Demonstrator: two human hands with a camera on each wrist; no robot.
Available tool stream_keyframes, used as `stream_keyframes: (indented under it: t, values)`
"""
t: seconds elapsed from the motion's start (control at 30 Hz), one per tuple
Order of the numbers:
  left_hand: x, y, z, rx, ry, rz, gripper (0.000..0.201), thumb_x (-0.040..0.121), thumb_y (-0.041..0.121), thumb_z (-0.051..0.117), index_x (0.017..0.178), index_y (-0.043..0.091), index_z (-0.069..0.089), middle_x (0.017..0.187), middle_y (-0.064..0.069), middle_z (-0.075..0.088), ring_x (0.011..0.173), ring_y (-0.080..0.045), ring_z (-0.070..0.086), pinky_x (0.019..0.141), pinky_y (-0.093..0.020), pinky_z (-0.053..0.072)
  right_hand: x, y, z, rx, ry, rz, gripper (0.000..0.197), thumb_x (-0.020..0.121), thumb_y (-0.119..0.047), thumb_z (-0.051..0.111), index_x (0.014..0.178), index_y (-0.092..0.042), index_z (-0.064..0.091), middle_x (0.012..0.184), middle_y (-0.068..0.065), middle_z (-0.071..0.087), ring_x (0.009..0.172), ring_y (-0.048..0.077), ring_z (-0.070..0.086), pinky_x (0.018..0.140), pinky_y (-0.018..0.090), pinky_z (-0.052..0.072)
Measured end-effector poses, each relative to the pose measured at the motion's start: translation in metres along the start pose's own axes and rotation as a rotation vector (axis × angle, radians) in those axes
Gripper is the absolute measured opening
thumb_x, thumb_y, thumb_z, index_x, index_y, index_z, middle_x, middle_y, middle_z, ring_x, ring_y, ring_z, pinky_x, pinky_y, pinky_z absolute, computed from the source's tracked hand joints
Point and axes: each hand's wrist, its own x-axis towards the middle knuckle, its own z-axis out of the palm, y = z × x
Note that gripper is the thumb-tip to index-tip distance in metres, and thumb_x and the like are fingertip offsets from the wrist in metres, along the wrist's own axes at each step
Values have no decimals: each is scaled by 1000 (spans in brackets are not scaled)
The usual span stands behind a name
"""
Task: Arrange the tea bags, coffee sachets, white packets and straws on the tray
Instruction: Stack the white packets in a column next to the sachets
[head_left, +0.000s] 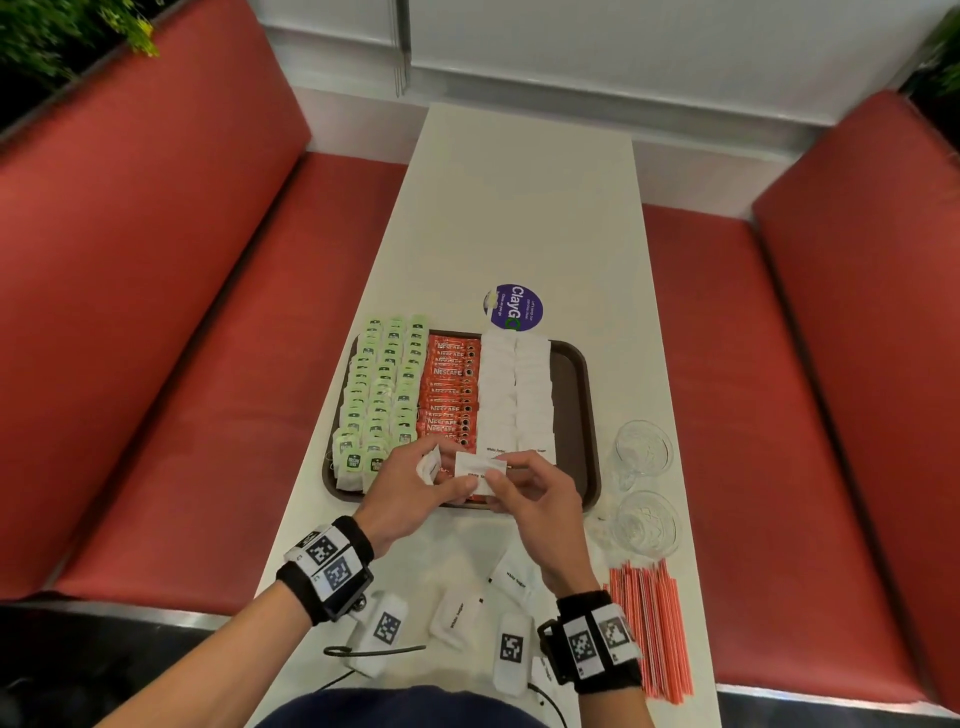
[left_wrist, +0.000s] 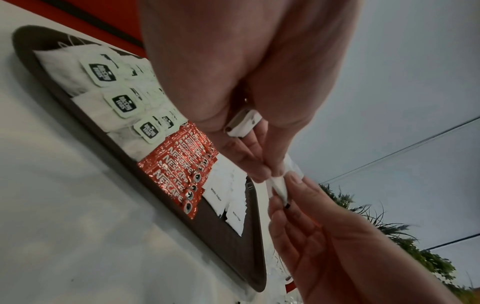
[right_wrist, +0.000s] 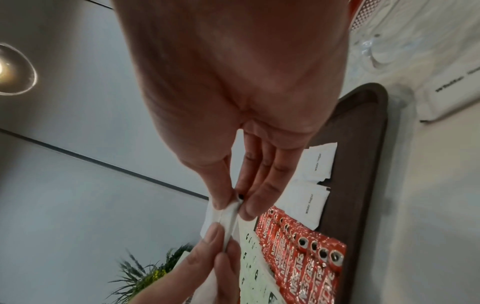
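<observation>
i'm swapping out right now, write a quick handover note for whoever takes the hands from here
Left hand: grips a few white packets and pinches one end of the top packet.
Right hand: pinches the other end of that same packet, above the near edge of the tray.
Done: green tea bags fill the tray's left side, coffee sachets sit in the middle, white packets in two columns to their right.
Left: place the held packets, then the loose ones on the table. The straws lie untouched on the table on the right, near two glass cups.
</observation>
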Motion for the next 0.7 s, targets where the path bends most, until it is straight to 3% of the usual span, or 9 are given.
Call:
stream_keyframes:
  t: [0.1, 0.23, 0.4, 0.53, 0.57, 0.7]
  values:
    - [0, -5, 2, -87, 44, -42, 19, 94, 4, 80, 110, 9, 72, 96, -12, 77, 85, -30, 76, 83, -39, 66, 7, 13, -6, -115, 133, -18, 15, 95, -29, 85, 108, -31, 77, 88, 0, 81, 84, 20, 79, 81, 42, 66]
    - [-4, -9, -2, -159, 145, -136, 13, 104, 6, 68, 116, 10, 66, 92, -11, 67, 77, -28, 74, 71, -36, 62, 26, 30, -25, -230, 365, 12, 18, 96, -33, 84, 108, -28, 71, 91, -6, 79, 79, 11, 79, 85, 35, 65]
    - [-10, -18, -10, -172, 188, -235, 20, 103, 3, 53, 119, 13, 60, 78, -8, 55, 67, -19, 52, 55, -31, 39, 44, 51, -27, -363, 329, 35, 17, 98, -30, 82, 107, -23, 69, 92, -7, 77, 88, 10, 74, 86, 32, 60]
    - [-15, -16, -12, -169, 171, -276, 31, 95, 1, 45, 121, 12, 59, 75, 0, 52, 64, -13, 42, 57, -30, 28, 56, 55, -13, -458, 304, 42, 15, 99, -26, 81, 106, -19, 69, 89, -8, 74, 86, 0, 67, 72, 6, 43]
    - [-17, -15, -12, -172, 169, -279, 32, 95, 1, 44, 122, 11, 58, 76, 1, 51, 64, -12, 42, 57, -29, 28, 58, 54, -10, -476, 301, 37, 15, 99, -25, 81, 106, -18, 69, 88, -8, 73, 85, -1, 66, 69, 4, 42]
    - [-19, -6, -11, -226, 173, -282, 28, 94, 6, 48, 119, 12, 58, 77, 1, 49, 66, -12, 42, 61, -31, 28, 61, 58, 3, -528, 286, 32, 14, 100, -21, 79, 105, -15, 67, 84, -9, 70, 81, -1, 63, 69, 12, 43]
